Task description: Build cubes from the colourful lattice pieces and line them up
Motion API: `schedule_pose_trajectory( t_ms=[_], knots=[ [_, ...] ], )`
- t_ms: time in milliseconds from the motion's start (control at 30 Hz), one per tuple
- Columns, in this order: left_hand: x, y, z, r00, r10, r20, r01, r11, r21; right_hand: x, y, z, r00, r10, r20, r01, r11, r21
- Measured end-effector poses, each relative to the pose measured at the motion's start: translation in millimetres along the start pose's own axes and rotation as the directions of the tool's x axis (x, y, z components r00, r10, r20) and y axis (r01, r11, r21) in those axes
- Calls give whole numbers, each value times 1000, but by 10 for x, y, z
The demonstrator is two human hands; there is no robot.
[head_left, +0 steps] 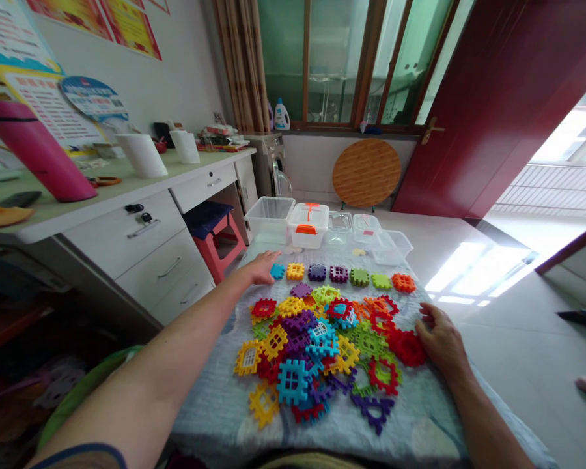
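Blue block (277, 271) at left hand (262, 268), outstretched well forward

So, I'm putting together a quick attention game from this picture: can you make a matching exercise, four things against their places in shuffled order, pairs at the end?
1. Left hand
2. Right hand
3. Pink bottle
4. Round wooden board

A. Below the window
B. At the red tiles, right edge of the pile
C. On the desk
D. At the blue tile, left end of the row

Pairs: 1-D, 2-B, 3-C, 4-A
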State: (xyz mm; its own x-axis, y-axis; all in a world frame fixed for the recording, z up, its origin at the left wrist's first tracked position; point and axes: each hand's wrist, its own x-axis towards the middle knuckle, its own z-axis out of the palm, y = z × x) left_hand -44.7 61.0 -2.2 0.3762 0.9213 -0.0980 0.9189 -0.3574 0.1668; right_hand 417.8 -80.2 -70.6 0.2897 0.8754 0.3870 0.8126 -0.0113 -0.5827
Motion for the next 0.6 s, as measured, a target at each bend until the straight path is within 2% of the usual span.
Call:
schedule_pose_trajectory(
  t_ms=[167,233,333,433,500,600],
  knots=[
    [-423,77,-33,978,44,-206,-63,994,-89,8,13,-11,1000,-1,19,1,1000,6],
    [-658,140,-39,966,62,-250,-102,983,-152,13,8,-15,1000,5,28,-5,1000,3],
    [-1030,253,-7,970,62,-235,-127,953,-274,18,-6,-19,999,14,41,-14,1000,0],
    [-1330,319,106,976,35,-214,-110,929,-353,17,-10,-17,999,12,41,-12,1000,-6],
    [-1447,318,215,978,-10,-209,-77,912,-402,13,-9,-15,999,11,32,-10,1000,-16],
    [-1492,283,351,977,-80,-200,-24,883,-470,7,-8,-14,1000,9,23,-9,999,-31]
  ],
)
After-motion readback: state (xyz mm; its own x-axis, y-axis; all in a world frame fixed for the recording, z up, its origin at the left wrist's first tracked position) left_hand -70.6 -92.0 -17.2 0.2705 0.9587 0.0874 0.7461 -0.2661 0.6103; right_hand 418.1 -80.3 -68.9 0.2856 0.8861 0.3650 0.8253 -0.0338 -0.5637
